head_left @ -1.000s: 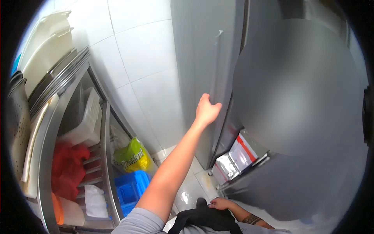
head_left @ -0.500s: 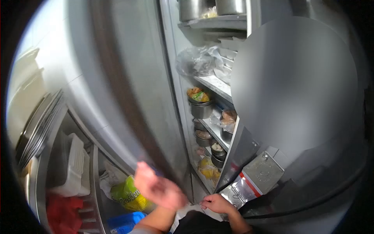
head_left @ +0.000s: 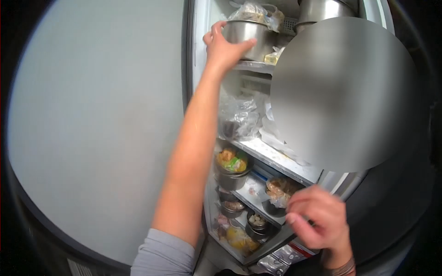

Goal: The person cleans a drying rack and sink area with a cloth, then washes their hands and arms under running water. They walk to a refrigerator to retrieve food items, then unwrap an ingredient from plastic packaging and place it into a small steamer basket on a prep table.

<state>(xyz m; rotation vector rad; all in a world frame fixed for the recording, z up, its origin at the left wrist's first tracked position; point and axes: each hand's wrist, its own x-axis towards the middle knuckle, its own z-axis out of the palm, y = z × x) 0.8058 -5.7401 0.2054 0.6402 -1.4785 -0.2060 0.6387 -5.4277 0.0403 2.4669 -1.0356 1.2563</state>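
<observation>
My left hand (head_left: 225, 47) is raised to an upper fridge shelf and grips the left side of a stainless steel pot (head_left: 258, 40). Its thumb lies across the front wall and its fingers are up near the rim. A knotted clear plastic bag (head_left: 251, 13) shows at the pot's top. Lower down on the right, my right hand (head_left: 322, 216) hangs in the air with loosely curled fingers, and nothing shows in it. Nearest to it is a dark pot with bagged food (head_left: 281, 191) on a lower shelf.
At left a large grey door panel (head_left: 101, 115) fills the view. The middle shelf (head_left: 281, 158) bears a crumpled clear bag (head_left: 239, 115). Below stand several pots, one with yellow and green food (head_left: 232, 161). Another steel pot (head_left: 324, 11) is at upper right. A grey blur hides the right side.
The view has turned upward and closer to the fridge. My left hand has gone from low down to the upper shelf and taken hold of the pot. My right hand has risen.
</observation>
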